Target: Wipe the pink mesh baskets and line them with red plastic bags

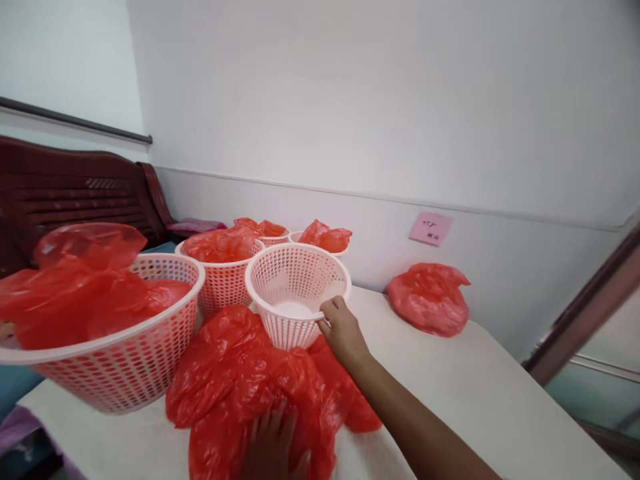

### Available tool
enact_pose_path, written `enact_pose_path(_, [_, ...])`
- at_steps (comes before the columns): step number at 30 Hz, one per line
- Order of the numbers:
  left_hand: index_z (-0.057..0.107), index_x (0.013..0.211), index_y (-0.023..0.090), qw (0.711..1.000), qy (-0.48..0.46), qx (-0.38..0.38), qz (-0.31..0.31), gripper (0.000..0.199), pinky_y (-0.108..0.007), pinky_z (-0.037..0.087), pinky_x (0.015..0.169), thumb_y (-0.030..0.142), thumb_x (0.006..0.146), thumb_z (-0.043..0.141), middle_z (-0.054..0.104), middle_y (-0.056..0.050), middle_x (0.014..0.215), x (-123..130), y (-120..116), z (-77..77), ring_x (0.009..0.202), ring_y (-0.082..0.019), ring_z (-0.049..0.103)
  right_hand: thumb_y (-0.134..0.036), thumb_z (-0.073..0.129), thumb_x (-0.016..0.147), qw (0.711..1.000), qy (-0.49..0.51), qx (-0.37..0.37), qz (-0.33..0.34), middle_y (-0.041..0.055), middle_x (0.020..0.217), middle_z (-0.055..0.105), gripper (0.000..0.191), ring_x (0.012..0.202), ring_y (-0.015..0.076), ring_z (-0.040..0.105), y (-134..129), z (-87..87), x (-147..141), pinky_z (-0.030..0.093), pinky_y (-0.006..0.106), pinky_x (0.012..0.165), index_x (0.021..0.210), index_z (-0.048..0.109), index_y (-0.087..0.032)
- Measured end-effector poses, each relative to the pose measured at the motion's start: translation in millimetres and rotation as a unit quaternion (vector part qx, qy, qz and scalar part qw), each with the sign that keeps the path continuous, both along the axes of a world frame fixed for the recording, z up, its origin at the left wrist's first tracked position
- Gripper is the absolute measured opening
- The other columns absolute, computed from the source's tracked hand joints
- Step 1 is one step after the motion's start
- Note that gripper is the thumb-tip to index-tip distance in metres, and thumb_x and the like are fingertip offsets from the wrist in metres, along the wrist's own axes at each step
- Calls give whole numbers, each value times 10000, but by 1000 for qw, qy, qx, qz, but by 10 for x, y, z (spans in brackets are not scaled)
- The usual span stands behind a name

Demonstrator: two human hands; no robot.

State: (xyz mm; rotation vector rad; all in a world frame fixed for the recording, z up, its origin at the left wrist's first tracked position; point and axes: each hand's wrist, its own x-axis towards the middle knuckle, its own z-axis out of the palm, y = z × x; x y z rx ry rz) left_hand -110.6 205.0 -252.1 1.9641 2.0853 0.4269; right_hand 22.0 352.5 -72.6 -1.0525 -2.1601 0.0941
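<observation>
My right hand point(343, 328) has its fingers hooked over the near right rim of a pale pink plastic basket point(293, 331), which tilts slightly toward me and has nothing inside. In front of that basket, crumpled red plastic bags point(235, 367) are heaped on the white tabletop. At the bottom, my left hand point(273, 440) rests on the heap with its fingers spread. Its wrist is out of view.
A large basket point(125, 367) with red bags in it stands at the left. Further baskets point(223, 283) holding red bags stand behind. A tied red bag point(430, 300) lies by the wall, below a pink note point(431, 228). A dark wooden bench point(80, 187) is at the far left.
</observation>
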Motion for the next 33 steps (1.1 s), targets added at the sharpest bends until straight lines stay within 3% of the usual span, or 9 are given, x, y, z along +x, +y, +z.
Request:
enact_pose_path(5, [516,1369,260,998,-9,-27,-49,654,-576,363,1090,545,782,561,408,-120,1485,-84,-30,-57,1343,-403,405,-169,518,841,999,7,-30,-45,17,900,467,50,745,149,544,207,-116,-2,407,274,690,805,514,-203])
enact_pose_path(8, [552,1344,268,997,-14,62,-33,643,-547,404,1072,605,796,534,492,-127,1442,-192,-74,-18,1304,-378,472,-182,522,851,999,3,-35,-36,16,916,468,33,762,146,548,246,-89,4,403,270,705,825,519,-203])
enact_pose_path(11, [565,1327,231,982,30,186,25,651,-570,369,1084,593,786,562,525,-152,1412,-359,-24,173,1301,-371,465,-191,507,869,999,0,-39,-19,17,939,480,30,784,145,552,236,-59,-24,400,267,724,868,533,-205])
enact_pose_path(13, [543,1340,210,968,79,234,46,699,-578,284,1123,575,749,614,465,-166,1456,-507,82,340,1366,-379,364,-192,486,880,999,2,-42,-15,20,935,485,57,784,148,547,224,-47,-48,395,269,722,880,542,-203])
enact_pose_path(17, [476,1389,181,967,139,188,99,871,-658,134,1113,606,656,677,277,-199,1556,-833,348,484,1432,-459,141,-169,467,870,999,11,-46,-12,19,891,482,93,780,159,527,222,-41,-64,379,271,702,827,542,-203])
enact_pose_path(20, [400,1437,164,983,100,56,147,865,-644,262,1046,601,720,609,328,-246,1513,-963,441,341,1374,-469,295,-155,481,850,999,22,-46,-3,13,846,480,112,786,164,520,258,-31,-60,377,272,709,758,522,-204])
enact_pose_path(23, [432,1415,151,989,75,-5,125,643,-547,394,968,408,832,516,472,-242,1413,-859,383,91,1254,-387,490,-155,478,854,998,39,-44,6,12,815,487,139,798,167,515,323,-7,-94,384,276,724,729,513,-205])
enact_pose_path(29, [587,1266,173,989,105,60,87,482,-512,420,968,249,794,521,623,-168,1244,-463,135,-473,1119,-319,569,-162,511,861,998,32,-43,44,19,866,539,98,862,163,538,377,32,-221,430,280,767,795,572,-202])
enact_pose_path(33, [615,1244,199,984,128,81,92,507,-496,419,1016,89,813,371,627,-124,1280,-618,85,-848,1198,-294,559,-200,512,876,996,55,-25,62,70,1220,512,335,930,151,563,234,-7,-97,479,311,849,1210,527,-232])
